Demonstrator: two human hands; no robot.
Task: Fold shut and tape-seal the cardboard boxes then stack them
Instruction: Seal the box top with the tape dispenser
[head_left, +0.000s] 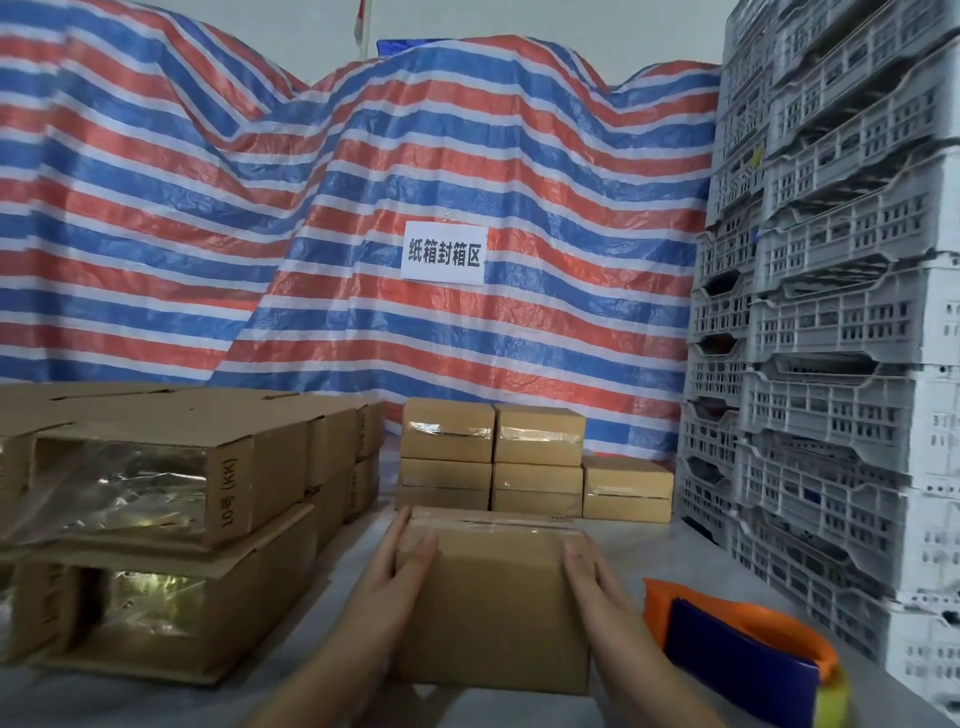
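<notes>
A closed cardboard box (493, 597) with clear tape along its top far edge is carried between my two hands above the table. My left hand (402, 558) presses flat on its left side with straight fingers. On the right side my right hand (584, 564) presses the same way. Behind it stand sealed boxes (493, 457) stacked in two columns of two, with a single sealed box (626, 488) to their right. An orange and blue tape dispenser (743, 654) lies on the table at my right.
Unsealed boxes (156, 509) with open ends and plastic-wrapped contents are piled at the left. Grey plastic crates (831, 338) tower on the right. A striped tarp (363, 208) with a white paper sign (443, 253) hangs behind the grey table (649, 545).
</notes>
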